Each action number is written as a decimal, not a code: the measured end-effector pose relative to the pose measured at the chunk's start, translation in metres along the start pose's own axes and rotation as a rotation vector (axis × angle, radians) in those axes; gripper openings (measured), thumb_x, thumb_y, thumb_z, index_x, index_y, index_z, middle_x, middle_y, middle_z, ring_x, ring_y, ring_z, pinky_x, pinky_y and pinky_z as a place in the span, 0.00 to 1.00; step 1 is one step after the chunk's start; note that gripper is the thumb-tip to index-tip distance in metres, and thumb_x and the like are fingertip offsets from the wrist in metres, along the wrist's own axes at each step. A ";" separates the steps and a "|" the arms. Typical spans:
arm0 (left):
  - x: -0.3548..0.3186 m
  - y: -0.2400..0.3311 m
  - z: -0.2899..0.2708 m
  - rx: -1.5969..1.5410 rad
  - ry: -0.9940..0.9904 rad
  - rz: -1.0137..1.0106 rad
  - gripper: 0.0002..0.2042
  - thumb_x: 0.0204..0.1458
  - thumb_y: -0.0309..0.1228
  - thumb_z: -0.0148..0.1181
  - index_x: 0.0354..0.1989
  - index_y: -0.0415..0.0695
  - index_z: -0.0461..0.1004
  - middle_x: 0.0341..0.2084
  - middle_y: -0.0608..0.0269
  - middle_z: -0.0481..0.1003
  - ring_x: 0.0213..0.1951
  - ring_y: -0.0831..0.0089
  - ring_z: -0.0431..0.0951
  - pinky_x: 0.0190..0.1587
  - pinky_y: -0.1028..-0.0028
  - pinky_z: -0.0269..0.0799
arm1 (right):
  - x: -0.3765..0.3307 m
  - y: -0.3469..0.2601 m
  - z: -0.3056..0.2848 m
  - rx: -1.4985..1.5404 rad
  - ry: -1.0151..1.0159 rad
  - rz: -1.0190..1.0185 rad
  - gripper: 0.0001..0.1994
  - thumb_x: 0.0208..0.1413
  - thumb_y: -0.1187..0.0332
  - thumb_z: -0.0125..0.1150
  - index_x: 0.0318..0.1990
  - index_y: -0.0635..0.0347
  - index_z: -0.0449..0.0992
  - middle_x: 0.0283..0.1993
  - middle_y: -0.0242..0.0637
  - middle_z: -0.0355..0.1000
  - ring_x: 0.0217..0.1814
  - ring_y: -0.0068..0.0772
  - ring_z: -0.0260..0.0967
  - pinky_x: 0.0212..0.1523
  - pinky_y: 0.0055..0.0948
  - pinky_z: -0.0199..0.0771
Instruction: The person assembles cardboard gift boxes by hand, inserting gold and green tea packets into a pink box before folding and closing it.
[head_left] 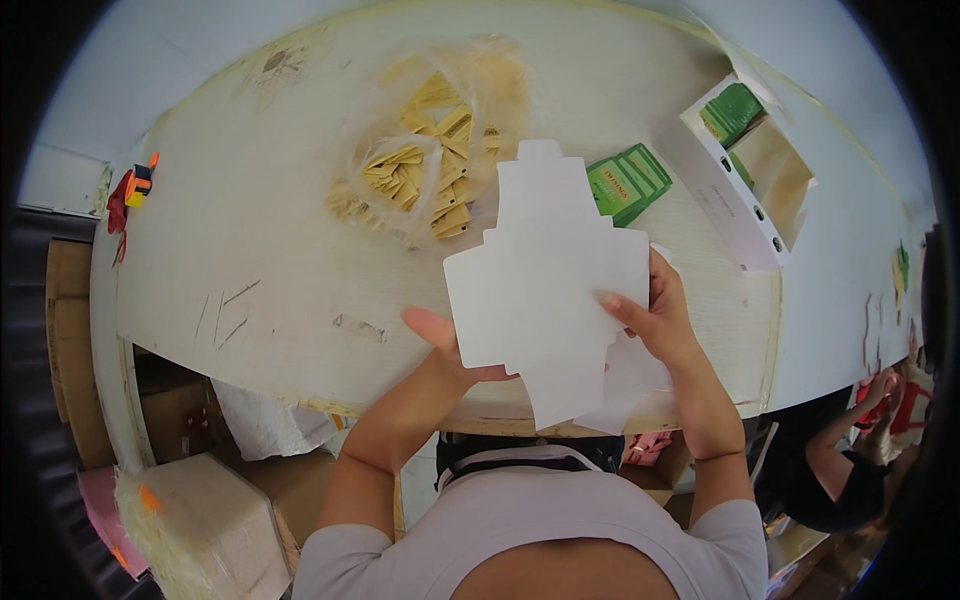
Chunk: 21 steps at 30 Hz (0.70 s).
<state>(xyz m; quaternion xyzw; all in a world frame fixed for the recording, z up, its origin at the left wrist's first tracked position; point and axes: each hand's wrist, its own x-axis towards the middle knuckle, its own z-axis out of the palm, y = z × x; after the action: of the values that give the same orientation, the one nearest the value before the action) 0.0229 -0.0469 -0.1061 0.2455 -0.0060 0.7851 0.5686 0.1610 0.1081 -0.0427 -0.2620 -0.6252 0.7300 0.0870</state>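
Observation:
A white unfolded cardboard box blank (548,270), with stepped flaps at its top and bottom, is held up over the near edge of the table. My right hand (657,315) grips its right side, thumb on the plain face and fingers behind. At the lower left edge is my left hand (447,345), its thumb stretched out away from the card. The other left fingers pass behind the blank and are mostly hidden. Below the right hand, another pale sheet (640,385) shows partly behind the blank.
A clear plastic bag (440,150) of yellow packets lies beyond the blank. Green packets (630,185) sit beside a white box (735,190) holding more green packets. Red scissors (122,215) lie far left. Another person (845,460) works at lower right; cartons (205,520) stand lower left.

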 end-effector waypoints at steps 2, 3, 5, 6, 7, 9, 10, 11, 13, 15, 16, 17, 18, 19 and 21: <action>0.001 0.002 0.001 -0.039 0.004 -0.021 0.63 0.17 0.81 0.33 0.65 0.51 0.39 0.63 0.59 0.44 0.63 0.60 0.48 0.59 0.54 0.51 | 0.000 0.000 -0.001 0.001 -0.012 0.061 0.22 0.48 0.74 0.59 0.51 0.64 0.62 0.42 0.34 0.69 0.43 0.20 0.67 0.44 0.22 0.67; 0.002 0.002 0.001 -0.059 0.005 -0.028 0.62 0.18 0.80 0.36 0.65 0.51 0.38 0.63 0.59 0.45 0.63 0.61 0.48 0.59 0.55 0.51 | 0.000 0.000 -0.002 -0.007 -0.015 0.066 0.22 0.49 0.74 0.59 0.52 0.64 0.62 0.43 0.35 0.69 0.42 0.20 0.67 0.42 0.22 0.68; 0.008 -0.001 0.008 -0.093 0.013 -0.033 0.59 0.25 0.76 0.47 0.65 0.51 0.36 0.62 0.58 0.47 0.62 0.62 0.50 0.58 0.58 0.53 | 0.000 0.002 0.000 0.004 -0.026 -0.024 0.22 0.49 0.74 0.59 0.52 0.64 0.62 0.42 0.35 0.70 0.40 0.19 0.68 0.37 0.20 0.70; 0.009 -0.001 0.009 -0.109 0.005 -0.035 0.59 0.25 0.74 0.48 0.65 0.51 0.35 0.62 0.58 0.48 0.62 0.62 0.50 0.58 0.58 0.53 | 0.001 0.007 0.001 0.024 -0.035 -0.117 0.22 0.49 0.74 0.59 0.52 0.64 0.62 0.41 0.35 0.70 0.37 0.19 0.68 0.33 0.19 0.70; 0.011 -0.001 0.010 -0.101 0.013 -0.045 0.58 0.26 0.73 0.50 0.65 0.51 0.35 0.61 0.58 0.48 0.62 0.62 0.50 0.58 0.58 0.53 | 0.003 0.011 0.002 0.022 -0.038 -0.185 0.22 0.48 0.74 0.59 0.52 0.64 0.62 0.40 0.35 0.70 0.36 0.19 0.69 0.31 0.19 0.71; 0.015 -0.003 0.013 -0.065 0.025 -0.067 0.58 0.27 0.70 0.52 0.65 0.52 0.34 0.61 0.58 0.49 0.61 0.63 0.51 0.58 0.59 0.54 | 0.005 0.021 0.004 -0.004 -0.039 -0.294 0.22 0.48 0.75 0.60 0.51 0.64 0.62 0.39 0.35 0.71 0.35 0.19 0.69 0.28 0.19 0.71; 0.016 -0.003 0.014 -0.015 0.040 -0.098 0.57 0.28 0.68 0.54 0.65 0.52 0.34 0.60 0.58 0.50 0.61 0.63 0.51 0.58 0.59 0.54 | 0.006 0.024 0.004 -0.028 -0.037 -0.335 0.23 0.47 0.75 0.61 0.51 0.64 0.62 0.39 0.35 0.71 0.35 0.19 0.69 0.28 0.19 0.72; 0.016 -0.003 0.016 0.057 0.063 -0.131 0.57 0.28 0.67 0.55 0.65 0.52 0.33 0.60 0.58 0.50 0.61 0.63 0.52 0.58 0.60 0.54 | 0.005 0.018 0.008 -0.066 -0.036 -0.207 0.23 0.47 0.75 0.61 0.51 0.65 0.62 0.40 0.36 0.70 0.38 0.20 0.68 0.31 0.21 0.72; 0.016 -0.002 0.019 0.208 0.095 -0.214 0.57 0.29 0.64 0.58 0.65 0.52 0.32 0.59 0.58 0.51 0.61 0.63 0.52 0.57 0.60 0.55 | 0.000 -0.001 0.019 -0.146 -0.032 0.054 0.23 0.46 0.75 0.62 0.51 0.65 0.63 0.42 0.38 0.70 0.44 0.22 0.67 0.37 0.24 0.72; 0.017 -0.003 0.022 0.357 0.117 -0.305 0.57 0.31 0.61 0.61 0.65 0.52 0.31 0.58 0.58 0.52 0.60 0.64 0.53 0.57 0.61 0.55 | 0.000 -0.006 0.020 -0.272 0.012 0.108 0.27 0.42 0.73 0.65 0.52 0.65 0.61 0.40 0.39 0.69 0.43 0.25 0.67 0.38 0.27 0.71; 0.017 -0.004 0.022 0.406 0.139 -0.316 0.57 0.31 0.60 0.62 0.65 0.52 0.31 0.58 0.58 0.53 0.60 0.64 0.53 0.57 0.61 0.55 | 0.001 -0.006 0.020 -0.334 0.033 0.136 0.29 0.41 0.72 0.67 0.52 0.65 0.61 0.39 0.40 0.69 0.42 0.26 0.67 0.39 0.29 0.70; 0.019 -0.004 0.023 0.440 0.174 -0.311 0.57 0.32 0.58 0.64 0.65 0.52 0.31 0.58 0.58 0.53 0.60 0.64 0.54 0.57 0.62 0.56 | 0.001 -0.002 0.019 -0.490 0.087 -0.002 0.32 0.39 0.71 0.68 0.53 0.64 0.60 0.38 0.40 0.68 0.40 0.29 0.67 0.36 0.29 0.69; 0.020 -0.005 0.023 0.467 0.214 -0.300 0.57 0.32 0.57 0.65 0.65 0.52 0.30 0.57 0.58 0.54 0.60 0.64 0.54 0.57 0.62 0.56 | 0.001 0.005 0.017 -0.645 0.140 -0.142 0.34 0.36 0.71 0.69 0.54 0.63 0.59 0.38 0.41 0.67 0.38 0.31 0.66 0.34 0.30 0.69; 0.024 -0.007 0.026 0.435 0.334 -0.242 0.58 0.30 0.37 0.70 0.64 0.53 0.26 0.52 0.59 0.58 0.55 0.67 0.59 0.54 0.67 0.58 | 0.000 0.009 0.015 -0.797 0.192 -0.283 0.36 0.34 0.70 0.71 0.54 0.63 0.59 0.37 0.41 0.66 0.36 0.33 0.66 0.32 0.30 0.68; 0.027 -0.007 0.029 0.565 0.293 -0.270 0.58 0.31 0.38 0.70 0.64 0.52 0.27 0.51 0.59 0.59 0.52 0.68 0.61 0.52 0.69 0.59 | 0.004 0.006 0.021 -0.947 0.382 -0.589 0.41 0.30 0.69 0.72 0.56 0.60 0.57 0.39 0.42 0.65 0.35 0.36 0.64 0.30 0.29 0.66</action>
<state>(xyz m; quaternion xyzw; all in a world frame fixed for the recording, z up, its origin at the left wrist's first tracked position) 0.0339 -0.0288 -0.0714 0.2764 0.3257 0.7005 0.5717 0.1487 0.0901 -0.0477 -0.2145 -0.9027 0.2564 0.2709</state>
